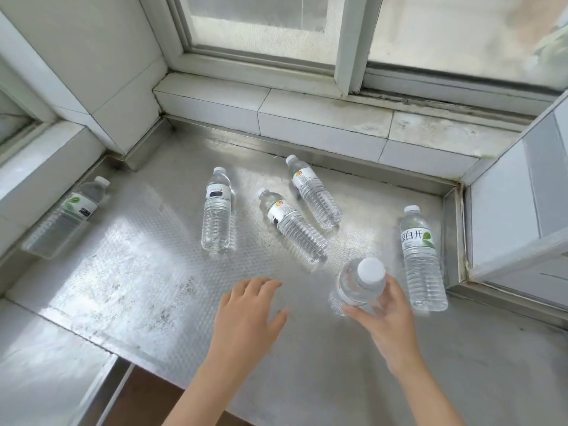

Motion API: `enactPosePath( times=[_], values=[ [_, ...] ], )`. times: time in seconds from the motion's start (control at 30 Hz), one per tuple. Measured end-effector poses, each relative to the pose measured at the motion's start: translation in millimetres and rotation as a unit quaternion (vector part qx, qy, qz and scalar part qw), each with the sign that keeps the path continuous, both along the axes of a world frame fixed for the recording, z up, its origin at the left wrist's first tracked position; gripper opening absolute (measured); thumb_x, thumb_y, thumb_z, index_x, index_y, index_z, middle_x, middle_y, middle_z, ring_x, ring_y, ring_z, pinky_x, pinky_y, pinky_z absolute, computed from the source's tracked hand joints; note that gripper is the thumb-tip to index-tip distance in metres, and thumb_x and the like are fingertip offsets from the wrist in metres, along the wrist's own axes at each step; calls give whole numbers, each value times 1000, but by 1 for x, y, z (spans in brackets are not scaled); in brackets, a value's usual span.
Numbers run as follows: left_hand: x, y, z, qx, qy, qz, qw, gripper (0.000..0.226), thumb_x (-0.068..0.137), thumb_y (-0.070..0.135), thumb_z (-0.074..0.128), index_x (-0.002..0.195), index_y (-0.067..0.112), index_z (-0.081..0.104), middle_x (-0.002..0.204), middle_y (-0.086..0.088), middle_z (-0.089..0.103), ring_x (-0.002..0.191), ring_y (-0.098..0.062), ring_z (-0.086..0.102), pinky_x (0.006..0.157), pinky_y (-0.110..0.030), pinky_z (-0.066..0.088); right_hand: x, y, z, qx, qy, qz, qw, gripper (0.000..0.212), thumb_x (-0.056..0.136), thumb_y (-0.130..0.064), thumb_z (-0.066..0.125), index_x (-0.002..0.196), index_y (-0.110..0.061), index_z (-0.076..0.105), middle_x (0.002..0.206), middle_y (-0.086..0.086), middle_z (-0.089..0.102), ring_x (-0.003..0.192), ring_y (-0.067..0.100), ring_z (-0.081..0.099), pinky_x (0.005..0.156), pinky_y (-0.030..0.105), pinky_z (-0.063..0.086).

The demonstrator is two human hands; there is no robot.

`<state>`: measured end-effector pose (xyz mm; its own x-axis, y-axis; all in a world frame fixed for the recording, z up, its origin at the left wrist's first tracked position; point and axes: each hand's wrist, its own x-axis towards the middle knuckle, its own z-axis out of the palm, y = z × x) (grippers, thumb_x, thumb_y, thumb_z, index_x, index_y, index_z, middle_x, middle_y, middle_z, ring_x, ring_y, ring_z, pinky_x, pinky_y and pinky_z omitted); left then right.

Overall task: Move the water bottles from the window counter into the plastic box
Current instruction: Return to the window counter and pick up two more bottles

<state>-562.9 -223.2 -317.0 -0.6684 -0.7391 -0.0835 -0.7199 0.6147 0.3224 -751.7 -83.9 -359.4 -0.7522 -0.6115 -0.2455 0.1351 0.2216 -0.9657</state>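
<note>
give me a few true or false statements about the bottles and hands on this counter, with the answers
1. The right hand grips a bottle just below its white cap. True.
2. The left hand holds a bottle too. False: it holds nothing, fingers spread above the metal counter.
3. The plastic box is on the counter beside the bottles. False: no box shows in this view.
4. Five other bottles lie on their sides on the counter. True: the far left bottle, three in the middle, and the green-leaf label bottle at right.
5. All the bottles are uncapped. False: each has its white cap on.
</note>
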Motion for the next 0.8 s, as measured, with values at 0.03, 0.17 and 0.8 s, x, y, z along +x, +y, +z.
enactPosePath(
  times=[0.03,0.17,0.8],
  values=[
    [0,-2,-1,1,2,2,1000,42,81,43,70,119,25,66,115,12,67,110,-21,62,88,-38,48,-1,-2,0,-7,4,-3,1000,74,55,-10,92,118,-29,59,126,-4,64,122,18,56,106,53,38],
    [-1,-17,1,26,17,19,999,46,90,45,61,133,29,56,132,14,57,126,-17,49,102,-34,37,0,-13,7,-27,0,-36,999,74,54,6,88,117,-22,60,119,0,68,115,18,61,104,52,42],
    [-17,-224,-47,157,3,157,975,81,84,45,68,151,34,25,146,-6,42,111,-30,56,78,-35,45,52,-127,51,-1,-21,-69,997,81,53,-18,91,124,-41,59,108,1,70,105,25,64,99,51,47]
  ],
)
